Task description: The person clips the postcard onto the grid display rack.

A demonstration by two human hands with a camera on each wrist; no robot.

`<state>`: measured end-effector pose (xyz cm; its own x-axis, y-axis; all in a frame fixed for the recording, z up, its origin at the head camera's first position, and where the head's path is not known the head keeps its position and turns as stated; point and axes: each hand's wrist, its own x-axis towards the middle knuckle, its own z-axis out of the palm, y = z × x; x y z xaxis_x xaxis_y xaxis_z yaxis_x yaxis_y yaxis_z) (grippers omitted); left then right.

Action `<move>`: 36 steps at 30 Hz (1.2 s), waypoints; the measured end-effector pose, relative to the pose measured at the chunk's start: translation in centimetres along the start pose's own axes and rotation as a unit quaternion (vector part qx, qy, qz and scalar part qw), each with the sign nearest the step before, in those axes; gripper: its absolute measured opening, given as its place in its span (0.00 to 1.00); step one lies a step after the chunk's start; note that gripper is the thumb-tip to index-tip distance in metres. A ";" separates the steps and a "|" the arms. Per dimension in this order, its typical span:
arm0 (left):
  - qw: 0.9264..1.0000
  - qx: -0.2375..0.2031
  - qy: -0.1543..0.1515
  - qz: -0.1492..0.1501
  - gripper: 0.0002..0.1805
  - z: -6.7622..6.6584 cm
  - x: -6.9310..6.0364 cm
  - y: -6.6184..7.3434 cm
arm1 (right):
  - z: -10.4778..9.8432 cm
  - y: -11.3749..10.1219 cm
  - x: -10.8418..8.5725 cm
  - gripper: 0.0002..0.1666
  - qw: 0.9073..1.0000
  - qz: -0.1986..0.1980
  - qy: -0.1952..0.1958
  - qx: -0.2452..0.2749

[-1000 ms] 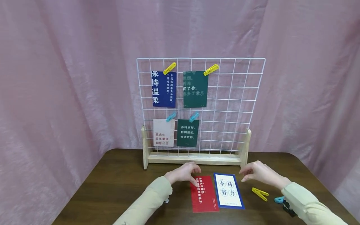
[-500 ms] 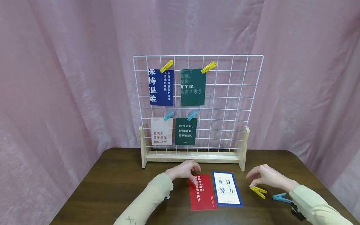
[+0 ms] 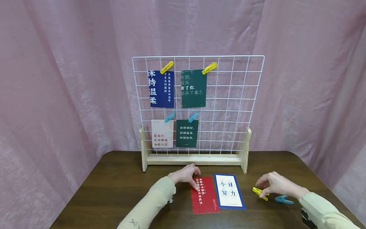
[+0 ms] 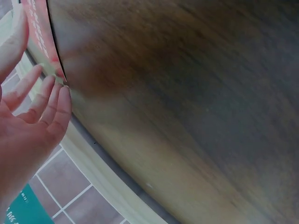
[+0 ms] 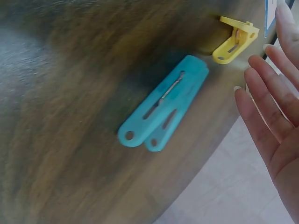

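Yellow clip (image 3: 257, 191) on the dark table (image 3: 114, 190), right of the blue-bordered white card (image 3: 229, 190) and left of a blue clip (image 3: 283, 199). Right hand (image 3: 276, 185) is at it, thumb and fingers about it in the head view; the right wrist view shows the fingers fairly straight and slightly apart from it, so we record no grip. Left hand (image 3: 184, 175) is loosely bent, thumb over the upper left corner of the red card (image 3: 205, 198); we see nothing gripped, and cannot tell whether thumb and card touch. Risks, in our judgement: a pinch placed off the handles would leave the yellow clip unable to spread, or send it skidding; a low sweep of the right hand could knock the blue clip just beside it. Because the red card lies flat, fingertips may find no edge to lift, and too hard a pinch could crease its corner. An uneven pull could drag it onto the white card.
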<state>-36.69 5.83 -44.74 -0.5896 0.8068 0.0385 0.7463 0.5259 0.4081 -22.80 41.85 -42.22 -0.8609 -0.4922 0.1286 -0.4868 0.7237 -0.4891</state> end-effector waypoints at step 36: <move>0.999 0.012 -0.001 -0.045 0.26 0.0 -0.1 0.5 | 0.3 0.9 -0.9 0.13 0.998 0.048 0.026 -0.025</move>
<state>-36.30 6.03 -44.51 -0.6542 0.7563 0.0008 0.6971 0.6026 0.3886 -22.37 42.76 -43.06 -0.9094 -0.3956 0.1283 -0.4081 0.7896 -0.4583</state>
